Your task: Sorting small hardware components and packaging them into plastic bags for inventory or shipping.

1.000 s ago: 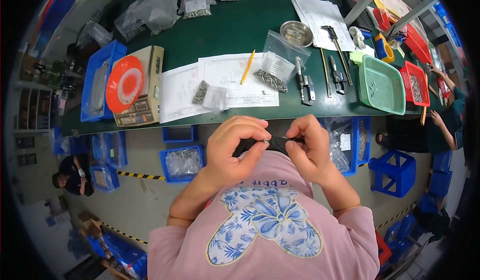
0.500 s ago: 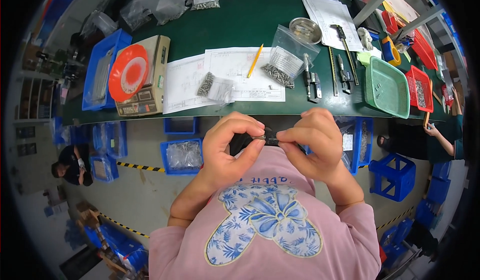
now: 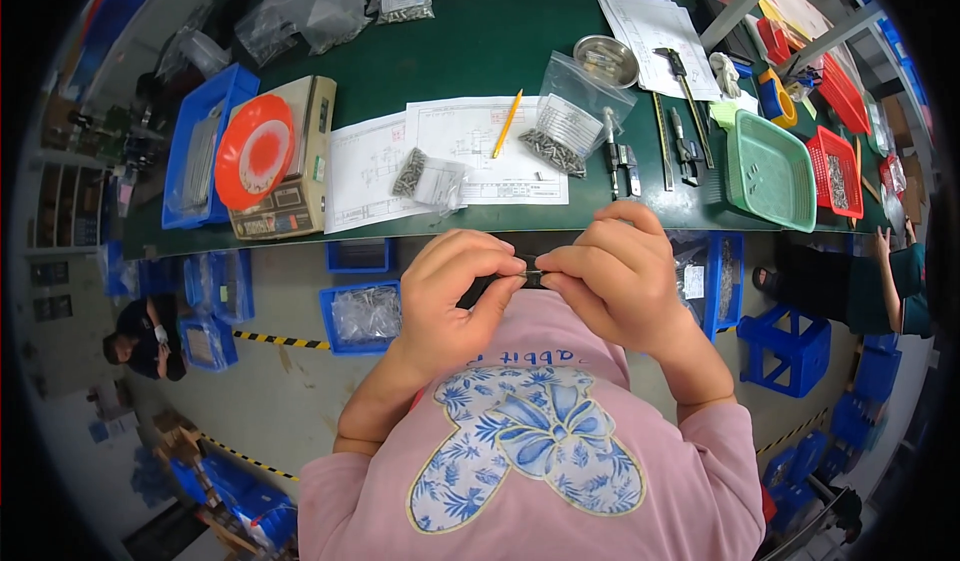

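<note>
My left hand [image 3: 450, 296] and my right hand [image 3: 615, 276] meet close to my chest, below the front edge of the green table [image 3: 470, 46]. Between their fingertips they pinch a small dark metal part [image 3: 530, 278], mostly hidden by the fingers. Just beyond the hands, on paper drawings [image 3: 460, 161], lie a small clear bag of screws [image 3: 425, 176] and a larger clear bag of metal parts [image 3: 565, 121]. A yellow pencil [image 3: 508, 124] rests on the paper.
A scale with an orange dish [image 3: 260, 151] and a blue bin [image 3: 200, 146] stand at the left. Calipers and hand tools [image 3: 665, 131], a metal bowl [image 3: 605, 59], a green basket [image 3: 770, 171] and red baskets [image 3: 835, 166] are right. Blue crates [image 3: 365, 311] sit under the table. Another person [image 3: 150, 336] crouches at left.
The two hands have stayed together on the small part, with the fingers shifting slightly. The view has tilted a little, so the table sits higher in the picture.
</note>
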Action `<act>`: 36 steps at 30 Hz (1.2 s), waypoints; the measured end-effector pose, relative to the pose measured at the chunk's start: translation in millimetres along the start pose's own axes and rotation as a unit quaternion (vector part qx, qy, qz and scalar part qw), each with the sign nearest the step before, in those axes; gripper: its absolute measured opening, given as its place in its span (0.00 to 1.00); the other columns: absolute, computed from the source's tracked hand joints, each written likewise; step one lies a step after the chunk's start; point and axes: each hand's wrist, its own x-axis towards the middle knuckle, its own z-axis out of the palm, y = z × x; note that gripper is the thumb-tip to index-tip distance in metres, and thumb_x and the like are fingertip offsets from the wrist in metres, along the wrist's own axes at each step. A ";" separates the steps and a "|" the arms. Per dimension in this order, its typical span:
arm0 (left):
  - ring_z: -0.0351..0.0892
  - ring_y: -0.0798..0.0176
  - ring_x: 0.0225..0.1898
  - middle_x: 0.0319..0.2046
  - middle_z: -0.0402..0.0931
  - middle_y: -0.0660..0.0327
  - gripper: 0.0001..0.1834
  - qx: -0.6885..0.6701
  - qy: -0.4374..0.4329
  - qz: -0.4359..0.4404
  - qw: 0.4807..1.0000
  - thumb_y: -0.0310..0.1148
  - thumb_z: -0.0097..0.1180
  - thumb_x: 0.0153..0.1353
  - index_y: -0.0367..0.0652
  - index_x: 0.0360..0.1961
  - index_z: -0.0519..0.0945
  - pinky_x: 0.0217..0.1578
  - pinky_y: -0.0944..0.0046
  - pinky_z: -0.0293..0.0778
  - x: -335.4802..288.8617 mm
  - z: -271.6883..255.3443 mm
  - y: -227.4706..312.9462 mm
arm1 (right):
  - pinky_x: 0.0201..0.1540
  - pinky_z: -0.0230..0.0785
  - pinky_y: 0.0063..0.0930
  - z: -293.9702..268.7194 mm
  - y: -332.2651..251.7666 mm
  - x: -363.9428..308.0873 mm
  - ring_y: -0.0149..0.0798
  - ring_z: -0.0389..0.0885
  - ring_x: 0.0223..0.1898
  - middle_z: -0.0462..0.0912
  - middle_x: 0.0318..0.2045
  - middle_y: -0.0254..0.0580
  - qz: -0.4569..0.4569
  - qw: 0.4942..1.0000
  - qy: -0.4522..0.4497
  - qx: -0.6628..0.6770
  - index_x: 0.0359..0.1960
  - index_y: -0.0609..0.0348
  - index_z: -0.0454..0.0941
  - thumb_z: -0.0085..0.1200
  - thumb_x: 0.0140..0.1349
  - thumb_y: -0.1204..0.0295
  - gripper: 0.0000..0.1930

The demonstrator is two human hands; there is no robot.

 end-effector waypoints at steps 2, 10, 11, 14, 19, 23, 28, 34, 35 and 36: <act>0.75 0.58 0.29 0.25 0.75 0.57 0.09 0.008 0.004 0.002 1.000 0.19 0.59 0.38 0.38 0.24 0.76 0.29 0.66 0.69 0.0 0.8 -0.2 | 0.33 0.63 0.27 2.3 0.0 -1.5 0.32 0.69 0.17 0.69 0.15 0.29 0.014 0.999 -0.008 -0.028 0.21 0.53 0.74 0.60 0.39 0.72 0.07; 0.75 0.58 0.28 0.24 0.75 0.57 0.09 0.068 0.002 0.024 0.997 0.18 0.59 0.37 0.38 0.23 0.76 0.28 0.65 0.70 4.7 -0.1 -5.0 | 0.30 0.61 0.26 3.9 3.5 -4.2 0.34 0.71 0.17 0.71 0.16 0.32 0.075 0.995 -0.062 -0.012 0.18 0.53 0.70 0.60 0.42 0.71 0.09; 0.75 0.58 0.28 0.24 0.75 0.57 0.09 0.068 0.001 0.024 0.997 0.18 0.59 0.37 0.38 0.23 0.76 0.28 0.65 0.70 5.0 -0.6 -5.0 | 0.30 0.61 0.26 2.9 3.5 -4.2 0.34 0.72 0.17 0.72 0.16 0.32 0.087 0.994 -0.065 0.016 0.19 0.53 0.70 0.60 0.43 0.70 0.09; 0.75 0.58 0.28 0.24 0.75 0.58 0.09 0.048 -0.014 0.016 0.999 0.18 0.59 0.38 0.38 0.23 0.76 0.28 0.65 0.69 5.4 -0.4 -4.3 | 0.31 0.61 0.27 6.1 8.5 -7.0 0.34 0.72 0.18 0.73 0.17 0.32 0.047 0.998 -0.038 0.013 0.20 0.54 0.69 0.59 0.43 0.71 0.09; 0.74 0.59 0.27 0.24 0.75 0.58 0.08 0.031 -0.015 -0.012 0.999 0.18 0.59 0.38 0.38 0.23 0.76 0.28 0.66 0.69 4.7 2.4 -4.3 | 0.32 0.62 0.28 7.3 7.2 -7.1 0.34 0.72 0.18 0.73 0.17 0.31 0.071 0.996 -0.058 -0.011 0.19 0.54 0.69 0.59 0.43 0.71 0.09; 0.74 0.59 0.26 0.23 0.75 0.58 0.08 0.029 -0.012 -0.022 0.999 0.18 0.59 0.38 0.38 0.23 0.76 0.27 0.66 0.69 2.5 5.8 -7.4 | 0.33 0.63 0.29 6.7 12.2 -11.3 0.35 0.72 0.18 0.72 0.17 0.31 0.040 0.997 -0.068 -0.025 0.18 0.54 0.69 0.59 0.43 0.69 0.10; 0.74 0.59 0.25 0.22 0.74 0.58 0.07 0.026 -0.014 -0.051 0.998 0.19 0.59 0.39 0.38 0.23 0.76 0.27 0.66 0.68 0.8 7.0 -9.1 | 0.35 0.64 0.30 10.4 14.4 -12.3 0.35 0.72 0.19 0.71 0.16 0.32 0.054 0.998 -0.038 -0.025 0.18 0.53 0.69 0.60 0.41 0.68 0.10; 0.74 0.64 0.27 0.26 0.75 0.57 0.07 0.028 -0.036 -0.052 0.998 0.18 0.58 0.41 0.34 0.25 0.75 0.29 0.70 0.70 -1.9 2.6 -10.4 | 0.38 0.64 0.31 7.4 14.3 -13.3 0.33 0.71 0.21 0.69 0.17 0.30 0.026 0.995 -0.069 -0.063 0.20 0.53 0.69 0.60 0.40 0.67 0.11; 0.74 0.64 0.27 0.26 0.75 0.57 0.07 0.028 -0.035 -0.052 0.998 0.18 0.58 0.41 0.34 0.25 0.75 0.29 0.70 0.70 -2.4 2.2 -10.3 | 0.38 0.64 0.32 7.3 13.2 -11.3 0.33 0.71 0.21 0.68 0.17 0.30 0.028 0.997 -0.053 -0.050 0.20 0.53 0.69 0.60 0.40 0.67 0.11; 0.74 0.64 0.27 0.26 0.75 0.57 0.07 0.025 -0.039 -0.062 0.997 0.18 0.58 0.41 0.34 0.25 0.75 0.29 0.70 0.70 -3.0 1.7 -10.0 | 0.38 0.64 0.32 7.9 14.0 -11.7 0.33 0.71 0.21 0.68 0.17 0.30 0.028 0.997 -0.054 -0.049 0.20 0.53 0.69 0.60 0.40 0.67 0.11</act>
